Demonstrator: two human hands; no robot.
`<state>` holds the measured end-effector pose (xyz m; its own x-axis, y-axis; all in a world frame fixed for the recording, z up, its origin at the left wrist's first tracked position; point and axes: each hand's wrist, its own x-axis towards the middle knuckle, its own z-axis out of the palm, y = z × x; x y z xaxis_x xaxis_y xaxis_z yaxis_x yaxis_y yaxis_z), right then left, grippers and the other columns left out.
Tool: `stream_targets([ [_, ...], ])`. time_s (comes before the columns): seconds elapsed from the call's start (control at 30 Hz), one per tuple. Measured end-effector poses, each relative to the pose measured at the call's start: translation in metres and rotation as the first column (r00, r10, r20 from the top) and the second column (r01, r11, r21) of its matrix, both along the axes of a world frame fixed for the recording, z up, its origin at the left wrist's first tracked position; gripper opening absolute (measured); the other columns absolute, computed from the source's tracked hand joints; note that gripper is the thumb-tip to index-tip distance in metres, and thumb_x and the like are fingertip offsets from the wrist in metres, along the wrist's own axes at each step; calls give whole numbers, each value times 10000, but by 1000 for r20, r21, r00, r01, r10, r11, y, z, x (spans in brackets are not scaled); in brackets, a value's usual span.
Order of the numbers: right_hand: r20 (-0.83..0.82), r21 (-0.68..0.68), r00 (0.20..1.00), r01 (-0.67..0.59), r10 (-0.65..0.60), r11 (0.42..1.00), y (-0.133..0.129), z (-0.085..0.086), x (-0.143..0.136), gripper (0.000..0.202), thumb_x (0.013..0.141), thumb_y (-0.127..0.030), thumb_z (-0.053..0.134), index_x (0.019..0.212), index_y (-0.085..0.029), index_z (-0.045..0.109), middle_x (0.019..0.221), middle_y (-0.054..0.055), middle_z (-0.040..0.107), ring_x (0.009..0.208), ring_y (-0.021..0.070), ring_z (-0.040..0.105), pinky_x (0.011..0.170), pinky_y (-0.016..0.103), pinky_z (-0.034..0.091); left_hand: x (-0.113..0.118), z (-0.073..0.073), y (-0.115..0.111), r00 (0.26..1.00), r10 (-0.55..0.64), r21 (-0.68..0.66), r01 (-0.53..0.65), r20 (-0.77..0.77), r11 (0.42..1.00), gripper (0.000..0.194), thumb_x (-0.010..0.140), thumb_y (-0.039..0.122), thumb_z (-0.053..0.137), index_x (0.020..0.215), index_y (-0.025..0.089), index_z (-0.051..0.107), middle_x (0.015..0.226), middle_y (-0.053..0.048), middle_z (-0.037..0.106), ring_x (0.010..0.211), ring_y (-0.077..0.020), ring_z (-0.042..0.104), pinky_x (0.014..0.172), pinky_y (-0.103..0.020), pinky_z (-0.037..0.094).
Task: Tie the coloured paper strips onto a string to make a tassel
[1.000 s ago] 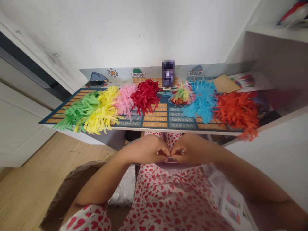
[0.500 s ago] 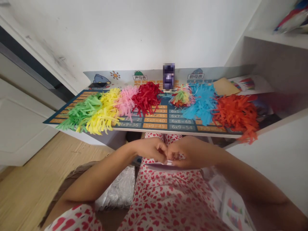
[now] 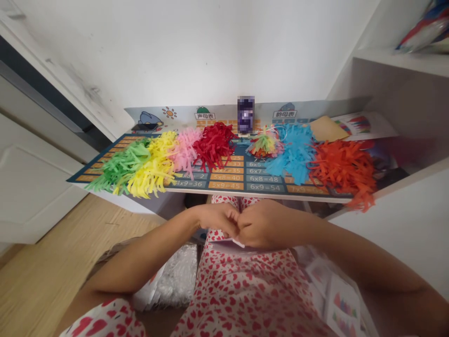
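My left hand (image 3: 218, 219) and my right hand (image 3: 261, 224) meet over my lap, below the table's front edge. The fingers of both are closed and pressed together, fingertips touching. What they pinch is mostly hidden; a small white edge (image 3: 238, 243) shows just under the fingertips. Beneath them, a thin pale flat piece (image 3: 220, 244) lies across my lap on the heart-print clothing (image 3: 245, 281). My right hand's fingers are curled in, so its fingertips are largely out of sight.
On the table mat (image 3: 226, 186) lie tissue-paper tassels: green (image 3: 122, 161), yellow (image 3: 154, 168), pink (image 3: 185, 150), dark red (image 3: 214, 145), multicoloured (image 3: 264, 142), blue (image 3: 294, 152) and orange-red (image 3: 345, 164). A phone (image 3: 245, 114) stands behind them. Clear plastic packaging (image 3: 175, 276) sits beside my left.
My right hand has turned and curled inward, shifting slightly left against my left hand. The white edge under the fingers now slants more. The tassels stay where they were.
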<state>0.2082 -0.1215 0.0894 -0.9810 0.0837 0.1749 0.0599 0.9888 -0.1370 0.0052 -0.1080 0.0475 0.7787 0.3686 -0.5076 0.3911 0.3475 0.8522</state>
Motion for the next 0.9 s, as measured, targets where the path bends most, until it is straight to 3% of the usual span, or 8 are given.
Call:
stream_targets([
  [0.1,-108,-285,994,-5,-27,958,7,2,15,198,938,-234,538,817,-189,688,801,15,692,743,114,595,641,232,377,0,4,-1,1000,-20,31,20,21,999,345,523,363,889,728,149,713,600,59,636,562,-69,514,566,-184,399],
  [0.17,-164,-440,956,151,-244,885,12,-4,34,205,930,-292,560,809,-183,684,764,18,685,701,117,594,653,225,410,-2,6,-2,999,-21,77,18,35,997,320,564,357,872,748,155,705,627,58,637,569,-65,510,560,-177,390],
  [0.27,-211,-415,674,594,-708,689,11,-22,66,214,920,-322,559,814,-179,677,772,47,677,710,157,595,656,254,427,-4,7,-3,997,-49,145,41,55,989,272,624,347,839,740,152,689,623,57,610,562,-59,487,556,-172,378],
  [0.33,-249,-433,536,683,-806,588,3,-32,78,191,929,-319,550,884,-184,678,823,59,680,758,175,609,687,272,446,-3,7,-3,993,-99,189,86,62,978,230,659,322,812,740,149,684,631,53,603,577,-62,487,566,-171,377],
  [0.5,-347,-645,828,131,-441,753,-27,-32,77,350,944,-486,532,1115,-205,650,989,93,679,902,191,639,800,304,496,10,15,-11,979,-199,339,175,38,924,109,743,241,720,786,148,680,682,37,628,633,-81,524,614,-175,413],
  [0.6,-429,-625,862,-67,-270,778,-42,-36,72,472,898,-570,567,1207,-215,609,1117,124,650,1016,216,631,870,340,495,13,25,-21,974,-228,455,207,-8,866,69,758,197,691,800,143,682,716,26,640,660,-86,547,613,-163,415],
  [0.77,-481,-600,804,-11,-350,800,-64,-56,65,248,938,-335,588,1173,-260,606,1152,115,653,1083,199,622,917,353,491,9,40,-33,974,-220,587,208,-51,783,66,718,115,678,774,150,673,707,39,628,618,-68,537,576,-141,395],
  [0.9,-433,-502,838,83,-333,861,-70,-49,56,212,938,-314,585,1128,-232,633,1221,123,633,1135,199,598,947,347,472,13,41,-32,969,-228,598,237,-92,766,120,684,71,650,767,153,677,688,50,626,611,-69,531,578,-144,389],
])
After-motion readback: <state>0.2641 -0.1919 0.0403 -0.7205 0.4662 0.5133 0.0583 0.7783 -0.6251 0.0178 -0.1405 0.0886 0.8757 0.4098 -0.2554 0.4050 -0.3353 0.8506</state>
